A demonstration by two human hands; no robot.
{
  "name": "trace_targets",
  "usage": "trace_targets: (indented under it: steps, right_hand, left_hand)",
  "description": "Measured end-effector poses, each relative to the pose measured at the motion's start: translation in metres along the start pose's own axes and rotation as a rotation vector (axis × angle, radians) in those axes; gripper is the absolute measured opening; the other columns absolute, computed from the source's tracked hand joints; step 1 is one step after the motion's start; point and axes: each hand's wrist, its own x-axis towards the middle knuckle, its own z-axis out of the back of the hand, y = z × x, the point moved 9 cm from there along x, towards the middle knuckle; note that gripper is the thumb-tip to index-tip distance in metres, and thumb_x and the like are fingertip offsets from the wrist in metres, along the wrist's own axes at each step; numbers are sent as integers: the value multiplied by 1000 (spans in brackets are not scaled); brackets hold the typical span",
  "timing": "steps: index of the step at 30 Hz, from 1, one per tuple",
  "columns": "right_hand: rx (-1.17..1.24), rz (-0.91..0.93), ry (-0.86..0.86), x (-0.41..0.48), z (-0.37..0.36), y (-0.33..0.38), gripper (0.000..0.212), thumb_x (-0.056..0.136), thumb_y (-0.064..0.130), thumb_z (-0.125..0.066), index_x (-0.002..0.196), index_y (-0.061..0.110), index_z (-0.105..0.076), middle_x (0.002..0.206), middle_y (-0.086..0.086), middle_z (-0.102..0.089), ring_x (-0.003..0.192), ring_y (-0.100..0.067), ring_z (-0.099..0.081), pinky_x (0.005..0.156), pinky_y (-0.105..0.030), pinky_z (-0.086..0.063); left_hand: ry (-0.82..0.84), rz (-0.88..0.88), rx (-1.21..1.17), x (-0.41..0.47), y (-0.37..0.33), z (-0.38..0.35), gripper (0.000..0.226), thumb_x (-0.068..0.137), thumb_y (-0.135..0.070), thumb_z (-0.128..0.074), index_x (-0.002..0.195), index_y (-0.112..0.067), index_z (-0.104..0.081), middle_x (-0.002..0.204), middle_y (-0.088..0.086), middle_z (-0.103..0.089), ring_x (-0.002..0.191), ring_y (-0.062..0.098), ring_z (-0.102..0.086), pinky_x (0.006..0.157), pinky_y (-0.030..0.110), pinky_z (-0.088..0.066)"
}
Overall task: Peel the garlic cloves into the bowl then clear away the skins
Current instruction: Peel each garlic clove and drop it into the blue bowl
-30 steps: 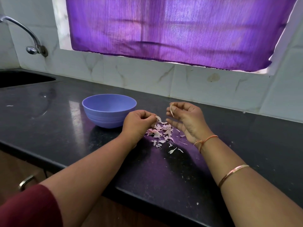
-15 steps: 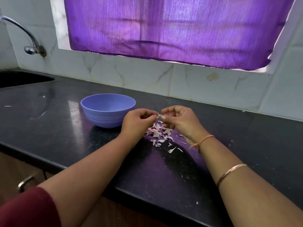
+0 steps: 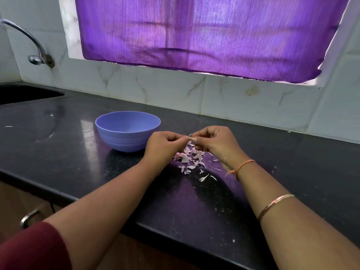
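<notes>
A blue-purple bowl [image 3: 127, 131] stands on the black counter [image 3: 58, 145]; its inside is hidden from here. To its right, my left hand [image 3: 162, 147] and my right hand [image 3: 216, 144] meet fingertip to fingertip. Between them they pinch a small garlic clove [image 3: 190, 136], of which only a pale tip shows. Right below the hands lies a pile of pinkish-white garlic skins [image 3: 190, 157], with a few loose flakes nearer to me.
A sink [image 3: 25, 93] is set into the counter at the far left, with a tap [image 3: 29, 43] on the tiled wall above it. A purple curtain [image 3: 194, 34] hangs over the window behind. The counter's front edge runs below my forearms, with a drawer handle [image 3: 29, 218] underneath.
My right hand, which was lifted apart holding a strip of skin, has come back to my left hand, and both now pinch the clove together.
</notes>
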Motion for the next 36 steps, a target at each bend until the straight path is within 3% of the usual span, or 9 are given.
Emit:
trace_targets:
  steps: [5, 10, 14, 25, 36]
  right_hand:
    - [-29, 6, 1, -1, 0, 2, 8, 76, -3, -70, 76, 5, -67, 69, -8, -66, 60, -14, -63, 64, -22, -57]
    - [-35, -10, 29, -1, -2, 0, 8, 74, -3, -72, 75, 4, -67, 69, -9, -66, 63, -17, -64, 73, -31, -58]
    - [-5, -32, 43, -1, -4, -2, 7, 74, -4, -71, 76, 2, -67, 69, -9, -66, 62, -17, -64, 73, -30, -59]
    - [342, -90, 106, -5, -10, 1, 8, 79, -13, -60, 81, -5, -63, 75, -15, -66, 67, -18, -65, 70, -25, -57]
    - [468, -73, 126, -2, -12, -3, 11, 83, -9, -57, 85, -3, -65, 70, -8, -70, 65, -14, -61, 67, -20, -56]
  left_hand:
    - [4, -2, 15, 0, 0, 0, 13, 84, -13, -67, 72, -15, -72, 75, 11, -72, 76, 23, -68, 82, 40, -57]
    - [-2, 10, 62, 0, 1, 1, 16, 83, -12, -67, 69, -19, -71, 74, 6, -72, 79, 25, -69, 81, 40, -57]
    - [-35, 18, 74, 1, 2, 4, 19, 82, -11, -68, 66, -20, -69, 72, 4, -71, 77, 24, -69, 80, 40, -57]
    - [-44, 48, 25, 3, 6, 3, 19, 83, -11, -68, 65, -17, -69, 71, 8, -71, 70, 18, -65, 78, 38, -56]
    - [-26, 74, 42, 4, 10, 1, 17, 83, -12, -67, 67, -17, -69, 74, 9, -72, 83, 28, -70, 81, 42, -57]
